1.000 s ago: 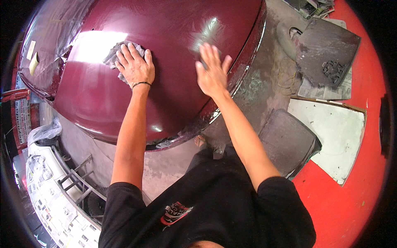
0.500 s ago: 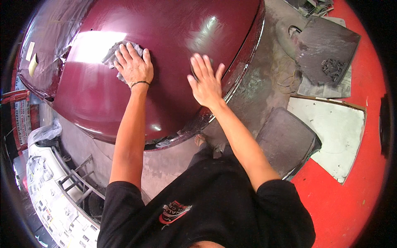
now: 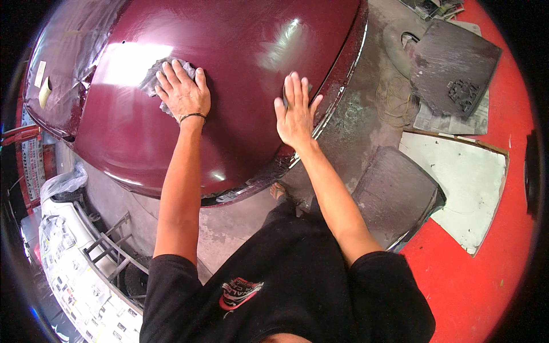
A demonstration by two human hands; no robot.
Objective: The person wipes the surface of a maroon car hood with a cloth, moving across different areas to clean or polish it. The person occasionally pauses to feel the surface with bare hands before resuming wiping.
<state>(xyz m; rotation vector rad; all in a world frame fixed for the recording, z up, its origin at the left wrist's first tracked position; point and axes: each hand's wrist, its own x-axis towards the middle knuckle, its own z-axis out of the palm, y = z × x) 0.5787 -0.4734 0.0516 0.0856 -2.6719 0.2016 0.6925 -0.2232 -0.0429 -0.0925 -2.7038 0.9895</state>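
My left hand (image 3: pixel 184 94) lies flat with fingers spread on a crumpled grey cloth (image 3: pixel 150 80), pressing it against the glossy maroon car panel (image 3: pixel 240 51). A dark bracelet (image 3: pixel 193 116) circles that wrist. Farther right, my right hand (image 3: pixel 296 114) rests on the same panel near its right edge. Its fingers lie nearly straight and close together, the thumb apart. Under these fingers sits a small dark pad (image 3: pixel 310 88), of which only slivers show at the sides. The hand hides the rest, so its exact kind cannot be made out.
Clear plastic film (image 3: pixel 63 74) covers the car at the far left. A white bumper (image 3: pixel 86 240) masked with printed paper stands lower left beside a metal rack (image 3: pixel 117 251). To the right, dark panels (image 3: pixel 452 63) and a white panel (image 3: pixel 457 177) lie on red and grey floor.
My right hand has slid a short way to the right across the panel, the dark pad moving with it. My left hand and the cloth stay almost in place.
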